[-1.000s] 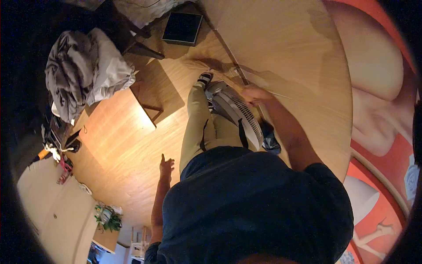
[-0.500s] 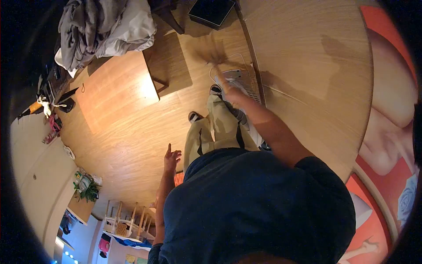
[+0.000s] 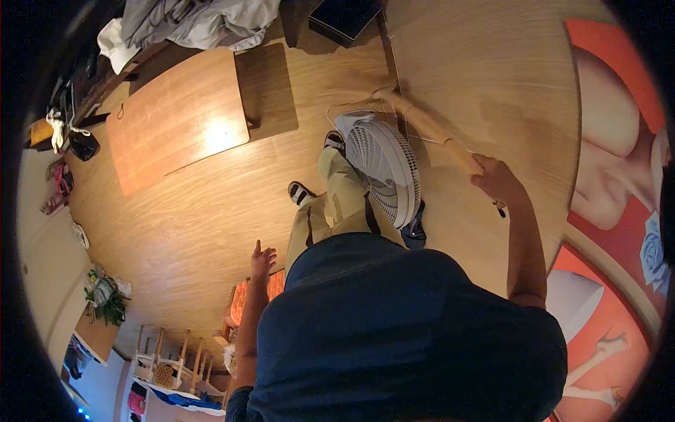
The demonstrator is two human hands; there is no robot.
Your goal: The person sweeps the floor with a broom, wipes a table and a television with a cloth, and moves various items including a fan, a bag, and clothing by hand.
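Observation:
My right hand (image 3: 497, 179) is wrapped round the handle of a broom (image 3: 429, 126), out to the right side. The broom points away toward the upper middle, and its light brown bristle end is smeared by motion above a white fan (image 3: 383, 169). That fan lies at my right foot, its round grille tilted upward. My left hand (image 3: 262, 261) hangs beside my left thigh over the wooden floor (image 3: 190, 225), fingers apart and holding nothing.
A low wooden table (image 3: 183, 112) stands ahead on the left, with grey cloth (image 3: 211, 21) beyond. At the top is a black box (image 3: 343, 20). A wooden panel or wall (image 3: 478, 70) borders the right, beside red printed pictures (image 3: 612, 176). Lower left is a plant (image 3: 105, 302).
My right hand has swung right with the broom, away from in front of the fan, so more of the fan shows. The view has shifted slightly. My left hand stays free.

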